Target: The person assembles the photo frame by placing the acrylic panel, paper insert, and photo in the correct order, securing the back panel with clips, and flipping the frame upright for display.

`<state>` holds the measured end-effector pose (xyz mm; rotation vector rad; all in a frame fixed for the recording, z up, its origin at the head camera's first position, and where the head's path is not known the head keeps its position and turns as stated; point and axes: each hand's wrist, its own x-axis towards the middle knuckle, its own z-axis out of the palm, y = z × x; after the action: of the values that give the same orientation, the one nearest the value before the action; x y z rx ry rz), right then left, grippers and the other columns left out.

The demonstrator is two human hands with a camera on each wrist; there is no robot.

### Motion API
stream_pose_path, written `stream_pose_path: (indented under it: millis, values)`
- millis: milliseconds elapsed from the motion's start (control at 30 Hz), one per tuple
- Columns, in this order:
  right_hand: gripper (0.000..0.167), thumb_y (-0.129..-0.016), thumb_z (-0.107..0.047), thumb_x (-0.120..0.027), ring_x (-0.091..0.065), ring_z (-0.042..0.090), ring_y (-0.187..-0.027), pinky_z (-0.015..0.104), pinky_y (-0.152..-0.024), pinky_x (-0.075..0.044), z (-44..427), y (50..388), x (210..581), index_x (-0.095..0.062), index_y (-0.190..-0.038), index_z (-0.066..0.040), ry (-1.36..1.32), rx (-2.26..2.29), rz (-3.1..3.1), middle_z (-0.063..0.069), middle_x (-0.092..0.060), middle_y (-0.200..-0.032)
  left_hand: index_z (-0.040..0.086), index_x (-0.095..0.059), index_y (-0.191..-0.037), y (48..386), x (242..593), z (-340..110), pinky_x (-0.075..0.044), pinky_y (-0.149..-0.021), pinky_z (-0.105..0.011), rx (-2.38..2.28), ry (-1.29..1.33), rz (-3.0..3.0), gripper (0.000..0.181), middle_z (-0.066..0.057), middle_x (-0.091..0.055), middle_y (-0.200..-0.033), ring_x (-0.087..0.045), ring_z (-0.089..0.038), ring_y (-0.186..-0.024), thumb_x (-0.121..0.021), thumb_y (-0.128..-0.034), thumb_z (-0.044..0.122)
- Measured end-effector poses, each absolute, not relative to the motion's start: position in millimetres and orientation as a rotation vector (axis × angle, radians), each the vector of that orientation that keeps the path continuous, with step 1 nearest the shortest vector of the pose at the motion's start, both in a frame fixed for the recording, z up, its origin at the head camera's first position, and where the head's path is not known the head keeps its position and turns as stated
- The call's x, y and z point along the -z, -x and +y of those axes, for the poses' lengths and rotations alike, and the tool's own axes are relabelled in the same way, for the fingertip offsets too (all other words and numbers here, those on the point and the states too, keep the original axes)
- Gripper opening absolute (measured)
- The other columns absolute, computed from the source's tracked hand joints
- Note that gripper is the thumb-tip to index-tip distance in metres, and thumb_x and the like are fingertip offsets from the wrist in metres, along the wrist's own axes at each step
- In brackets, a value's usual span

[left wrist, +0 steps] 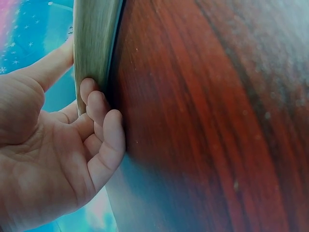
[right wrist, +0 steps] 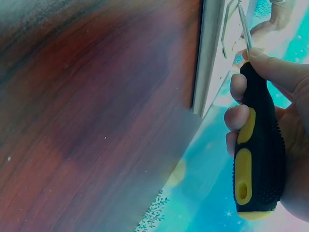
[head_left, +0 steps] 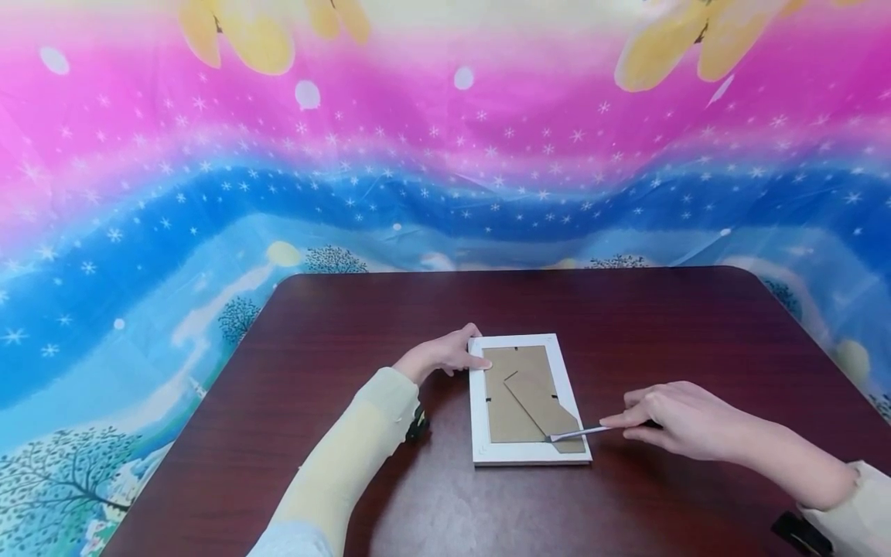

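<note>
A white picture frame (head_left: 480,422) lies face down, its tan backing board (head_left: 503,422) and a slanted stand leg (head_left: 537,396) showing. My left hand (head_left: 448,352) holds the frame's upper left edge; the thumb lies on the face and the fingers curl at the side, as the left wrist view shows. My right hand (head_left: 685,422) grips a flat-tipped screwdriver (right wrist: 260,145) by its black and yellow handle. The screwdriver's tip is at the board's lower edge, near the end of the leg. Small black tabs (head_left: 554,397) sit along the opening. The frame's front is hidden.
The frame rests on a dark red-brown wooden table (head_left: 292,433) with rounded far corners. Behind and beside the table hangs a pink and blue patterned cloth (head_left: 445,155). A dark object (head_left: 418,425) shows at the left wrist.
</note>
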<state>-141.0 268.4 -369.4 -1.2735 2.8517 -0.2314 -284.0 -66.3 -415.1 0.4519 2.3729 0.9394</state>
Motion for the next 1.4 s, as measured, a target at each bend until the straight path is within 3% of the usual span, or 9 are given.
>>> stream_pose_path:
  millis: [400,533,667,800,1400]
  values:
    - [0.032,-0.083,-0.02,-0.078,-0.068,0.022,-0.096,0.044,-0.07,-0.054,271.0,141.7,370.6,-0.074,-0.112,-0.034,1.297,0.267,2.881,-0.005,-0.072,-0.1,0.009,-0.038,-0.121,285.5,409.5,-66.7,-0.046,-0.065,-0.037,-0.929,-0.458,2.381,0.042,-0.01,-0.051,-0.097,-0.047,-0.021,-0.072,-0.067,-0.0937,0.023]
    - [0.033,-0.081,-0.019,-0.078,-0.067,0.013,-0.086,0.037,-0.065,-0.054,272.3,141.8,370.6,-0.074,-0.111,-0.034,1.316,0.295,2.91,-0.004,-0.072,-0.097,0.008,-0.039,-0.12,285.7,408.6,-66.4,-0.048,-0.065,-0.037,-0.927,-0.463,2.381,0.042,-0.01,-0.052,-0.096,-0.049,-0.021,-0.073,-0.068,-0.0933,0.024]
    - [0.037,-0.077,-0.014,-0.081,-0.047,-0.004,-0.062,0.019,-0.051,-0.039,272.3,142.6,372.7,-0.075,-0.11,-0.031,1.417,0.344,2.926,-0.018,-0.055,-0.083,0.009,-0.039,-0.119,285.5,407.6,-65.7,-0.05,-0.069,-0.041,-0.932,-0.458,2.385,0.042,-0.009,-0.052,-0.098,-0.052,-0.023,-0.081,-0.069,-0.0929,0.023]
    - [0.041,-0.072,-0.011,-0.083,-0.03,-0.006,-0.06,0.014,-0.05,-0.027,270.5,143.4,375.7,-0.076,-0.108,-0.028,1.527,0.361,2.942,-0.02,-0.038,-0.078,0.009,-0.039,-0.118,285.0,407.8,-65.2,-0.05,-0.07,-0.042,-0.932,-0.451,2.383,0.042,-0.009,-0.052,-0.099,-0.052,-0.024,-0.082,-0.069,-0.0926,0.024]
    - [0.042,-0.07,-0.007,-0.084,-0.027,-0.007,-0.055,0.013,-0.045,-0.023,266.7,138.1,377.6,-0.077,-0.107,-0.025,1.502,0.349,2.96,-0.019,-0.04,-0.077,0.009,-0.041,-0.117,284.4,414.0,-66.9,-0.051,-0.069,-0.042,-0.934,-0.476,2.379,0.041,-0.009,-0.052,-0.099,-0.054,-0.024,-0.083,-0.069,-0.0921,0.024]
